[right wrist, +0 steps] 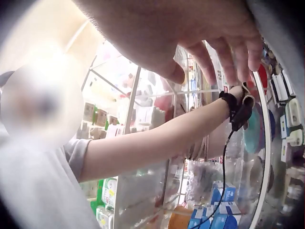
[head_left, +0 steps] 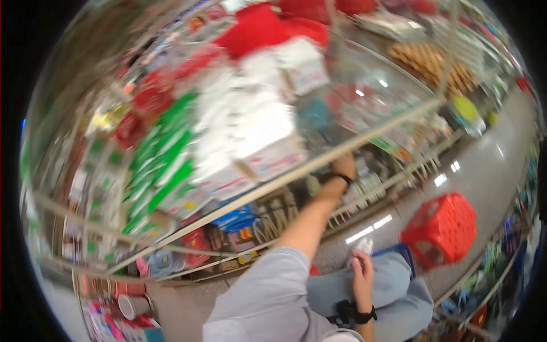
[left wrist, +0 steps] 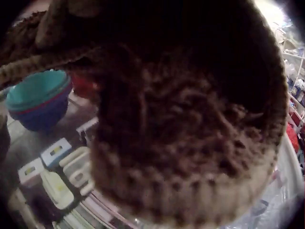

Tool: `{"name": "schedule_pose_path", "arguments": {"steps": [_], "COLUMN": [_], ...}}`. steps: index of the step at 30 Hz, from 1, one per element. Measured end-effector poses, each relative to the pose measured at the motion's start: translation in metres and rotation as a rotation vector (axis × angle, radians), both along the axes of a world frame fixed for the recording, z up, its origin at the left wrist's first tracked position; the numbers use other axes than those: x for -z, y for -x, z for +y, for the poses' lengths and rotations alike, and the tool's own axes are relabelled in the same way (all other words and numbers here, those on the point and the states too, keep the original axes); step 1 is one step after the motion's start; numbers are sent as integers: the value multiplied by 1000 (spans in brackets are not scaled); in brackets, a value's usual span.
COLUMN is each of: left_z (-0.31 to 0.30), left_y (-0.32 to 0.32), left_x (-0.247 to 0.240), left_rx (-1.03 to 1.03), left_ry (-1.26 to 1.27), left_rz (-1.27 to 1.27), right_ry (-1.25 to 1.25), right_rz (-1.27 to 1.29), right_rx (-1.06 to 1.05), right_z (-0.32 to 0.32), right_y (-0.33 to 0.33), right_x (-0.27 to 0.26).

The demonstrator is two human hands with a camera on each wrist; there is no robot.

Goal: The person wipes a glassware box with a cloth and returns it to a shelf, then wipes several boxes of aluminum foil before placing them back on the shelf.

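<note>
In the head view my left hand [head_left: 345,165] reaches under the beige rail of a shop display, low among pale small goods; its fingers are blurred and partly hidden. A close brown fuzzy band with a beige ribbed edge [left wrist: 190,202] covers most of the left wrist view and hides the hand there. Beside it show nested teal and blue bowls [left wrist: 38,102] and pale plastic pieces [left wrist: 57,191]. My right hand [head_left: 363,279] is over my lap, a white thing [head_left: 364,246] just past its fingertips. In the right wrist view its fingers [right wrist: 221,57] hang loosely, holding nothing.
White and green packs [head_left: 165,154] crowd the upper shelf, with red goods [head_left: 256,31] behind. The shelf's beige rail [head_left: 273,182] crosses above my left forearm. A red plastic stool [head_left: 441,231] stands on the tiled floor [head_left: 490,165] at right. Blue-and-white boxes [right wrist: 224,214] sit low in the display.
</note>
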State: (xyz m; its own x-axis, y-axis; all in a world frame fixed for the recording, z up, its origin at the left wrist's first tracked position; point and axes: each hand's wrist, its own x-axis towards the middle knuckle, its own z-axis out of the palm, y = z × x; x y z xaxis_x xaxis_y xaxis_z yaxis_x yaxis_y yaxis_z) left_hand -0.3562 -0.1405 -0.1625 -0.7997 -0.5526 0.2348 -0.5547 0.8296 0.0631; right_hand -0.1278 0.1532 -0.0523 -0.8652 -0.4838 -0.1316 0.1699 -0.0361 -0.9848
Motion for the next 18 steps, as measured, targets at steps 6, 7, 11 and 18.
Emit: {"name": "schedule_pose_path", "arguments": {"steps": [6,7,11,18], "left_z": [43,44,59,73], "left_y": [-89,-101,-140,-178], "left_x": [-39,-31,-36,-38], "left_rx": [86,123,124,105], "left_ry": [-220,-126,-174,-301], "left_rz": [-36,16,-35,-54], "right_ry": [8,11,34,57], "right_rz": [21,41,45,103], "right_rx": [-88,-90,-129,-214], "right_z": [-12,-14,-22,-34], "right_y": [-3,-4,-4,-6], "right_x": [3,5,6,12]}}
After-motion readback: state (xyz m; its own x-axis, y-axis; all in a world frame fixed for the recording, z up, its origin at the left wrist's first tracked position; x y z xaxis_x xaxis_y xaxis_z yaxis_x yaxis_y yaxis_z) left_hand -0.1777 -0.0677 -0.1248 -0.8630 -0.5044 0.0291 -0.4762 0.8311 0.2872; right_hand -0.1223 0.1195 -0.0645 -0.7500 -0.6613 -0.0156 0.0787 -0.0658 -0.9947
